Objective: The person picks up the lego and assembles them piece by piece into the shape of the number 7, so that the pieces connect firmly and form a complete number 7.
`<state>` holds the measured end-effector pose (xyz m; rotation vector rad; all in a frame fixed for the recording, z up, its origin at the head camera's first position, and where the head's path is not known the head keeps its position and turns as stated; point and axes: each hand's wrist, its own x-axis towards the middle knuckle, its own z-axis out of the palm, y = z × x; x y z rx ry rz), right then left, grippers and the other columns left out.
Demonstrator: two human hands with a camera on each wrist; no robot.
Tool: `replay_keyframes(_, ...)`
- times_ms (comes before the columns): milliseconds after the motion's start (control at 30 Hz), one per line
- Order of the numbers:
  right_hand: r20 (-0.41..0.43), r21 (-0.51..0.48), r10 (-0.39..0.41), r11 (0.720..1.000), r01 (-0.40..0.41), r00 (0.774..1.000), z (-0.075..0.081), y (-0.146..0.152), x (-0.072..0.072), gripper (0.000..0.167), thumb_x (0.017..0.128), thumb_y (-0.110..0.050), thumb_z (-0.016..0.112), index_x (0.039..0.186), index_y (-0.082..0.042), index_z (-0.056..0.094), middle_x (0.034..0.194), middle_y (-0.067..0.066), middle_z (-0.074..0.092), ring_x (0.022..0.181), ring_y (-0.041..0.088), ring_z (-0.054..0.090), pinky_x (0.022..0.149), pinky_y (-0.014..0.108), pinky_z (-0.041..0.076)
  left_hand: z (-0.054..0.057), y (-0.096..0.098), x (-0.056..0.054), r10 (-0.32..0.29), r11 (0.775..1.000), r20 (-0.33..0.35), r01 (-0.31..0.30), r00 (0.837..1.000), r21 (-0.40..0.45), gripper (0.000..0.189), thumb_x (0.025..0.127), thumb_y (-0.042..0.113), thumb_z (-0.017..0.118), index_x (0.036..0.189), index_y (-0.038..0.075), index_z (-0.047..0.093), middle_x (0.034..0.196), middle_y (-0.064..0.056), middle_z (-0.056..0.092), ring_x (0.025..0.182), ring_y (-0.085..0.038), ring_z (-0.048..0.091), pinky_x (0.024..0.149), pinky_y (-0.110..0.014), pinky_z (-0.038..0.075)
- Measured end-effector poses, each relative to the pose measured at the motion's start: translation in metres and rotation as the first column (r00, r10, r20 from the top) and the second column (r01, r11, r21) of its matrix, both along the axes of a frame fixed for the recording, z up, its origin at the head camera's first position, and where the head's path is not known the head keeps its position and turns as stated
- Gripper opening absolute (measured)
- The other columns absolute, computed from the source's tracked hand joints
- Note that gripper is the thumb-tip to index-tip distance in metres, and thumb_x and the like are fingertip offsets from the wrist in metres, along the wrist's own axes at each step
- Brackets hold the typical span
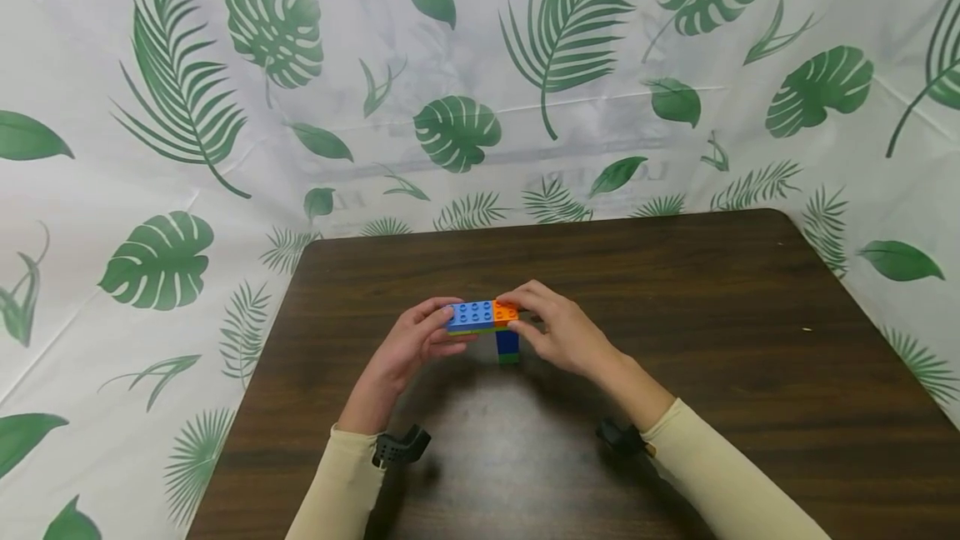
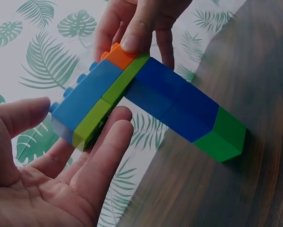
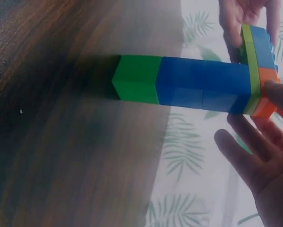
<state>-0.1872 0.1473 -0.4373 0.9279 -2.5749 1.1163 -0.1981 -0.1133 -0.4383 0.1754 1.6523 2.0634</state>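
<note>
A stack of toy building bricks stands on the table, held at its top by both hands. Its foot is a green brick [image 3: 137, 79], with two dark blue bricks [image 3: 202, 85] above it. Across the top lies a lime green layer [image 2: 120, 83] that juts out to the left, carrying a light blue brick [image 1: 470, 315] and an orange brick [image 1: 504, 312]. My left hand [image 1: 414, 340] holds the overhanging end, thumb at the light blue brick and fingers under the lime layer. The orange brick is pinched between thumb and fingers of my right hand [image 1: 562, 330].
The dark wooden table [image 1: 675, 290] extends to both sides of the stack. Behind it hangs a white sheet [image 1: 360, 148] printed with green leaves. A black wrist strap [image 1: 402, 445] sits at the left sleeve and another strap [image 1: 624, 437] at the right.
</note>
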Motion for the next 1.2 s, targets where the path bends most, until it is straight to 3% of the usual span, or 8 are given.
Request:
replay_keyframes(367,0.033,-0.091,-0.007,0.996,0.01,0.999,-0.003,0.009,-0.003,0.039,0.092,-0.01,0.069,0.13,-0.015,0.062,0.121,-0.002,0.058,0.101,0.013,0.059,0.084,0.028,0.054,-0.006,0.001,-0.001,0.003,1.0,-0.067,-0.004,0.998,-0.012,0.041,0.1,0.017,0.058,0.135,0.0,0.048,0.122,-0.02,0.057,0.115,-0.055,0.052,0.087,-0.045,0.053)
replay_keyframes(667,0.16,-0.22,-0.113,0.964,0.147,0.981,-0.009,0.017,-0.004,0.035,0.089,-0.009,0.072,0.124,-0.008,0.064,0.113,0.002,0.061,0.097,0.019,0.068,0.08,0.031,0.056,-0.009,0.017,-0.002,0.015,1.0,-0.005,-0.015,1.0,0.019,0.046,0.1,0.02,0.059,0.138,0.004,0.04,0.121,-0.02,0.062,0.108,-0.04,0.064,0.086,-0.042,0.054)
replay_keyframes(800,0.241,-0.277,-0.166,0.933,0.231,0.956,-0.012,0.021,-0.004,0.03,0.087,-0.012,0.075,0.115,-0.007,0.065,0.108,0.005,0.063,0.092,0.02,0.07,0.076,0.03,0.057,-0.014,0.025,-0.003,0.025,0.999,0.053,-0.026,0.998,0.019,0.048,0.1,0.024,0.059,0.138,0.004,0.038,0.12,-0.021,0.063,0.105,-0.037,0.066,0.085,-0.04,0.055)
replay_keyframes(900,0.316,-0.294,-0.214,0.904,0.31,0.924,-0.014,0.023,-0.005,0.024,0.087,-0.019,0.077,0.105,-0.008,0.066,0.101,0.006,0.067,0.086,0.02,0.07,0.072,0.028,0.057,-0.019,0.03,-0.003,0.022,1.0,0.073,-0.021,0.997,-0.004,0.048,0.101,0.026,0.058,0.137,0.003,0.037,0.119,-0.024,0.064,0.104,-0.036,0.067,0.085,-0.041,0.055)
replay_keyframes(1033,0.396,-0.297,-0.241,0.879,0.372,0.886,-0.019,0.027,-0.007,0.024,0.088,-0.025,0.076,0.099,-0.005,0.068,0.096,0.01,0.07,0.081,0.022,0.07,0.071,0.03,0.057,-0.028,0.035,-0.004,0.031,0.997,0.039,-0.027,0.999,-0.077,0.046,0.101,0.028,0.057,0.134,0.0,0.042,0.116,-0.023,0.065,0.106,-0.038,0.065,0.084,-0.042,0.055)
replay_keyframes(1167,0.47,-0.301,-0.227,0.867,0.397,0.853,-0.027,0.03,-0.006,0.026,0.089,-0.024,0.074,0.101,-0.001,0.069,0.098,0.013,0.07,0.082,0.03,0.07,0.073,0.038,0.058,-0.036,0.039,-0.005,0.069,0.985,-0.026,-0.072,0.997,-0.159,0.045,0.1,0.026,0.059,0.131,-0.005,0.051,0.116,-0.019,0.062,0.11,-0.044,0.06,0.084,-0.041,0.055)
replay_keyframes(1200,0.486,-0.298,-0.227,0.865,0.404,0.844,-0.03,0.031,-0.007,0.025,0.09,-0.023,0.074,0.102,-0.001,0.069,0.098,0.014,0.07,0.083,0.032,0.07,0.073,0.039,0.058,-0.034,0.04,-0.003,0.074,0.982,-0.039,-0.08,0.996,-0.174,0.044,0.1,0.023,0.059,0.131,-0.007,0.051,0.117,-0.02,0.061,0.111,-0.046,0.059,0.085,-0.043,0.055)
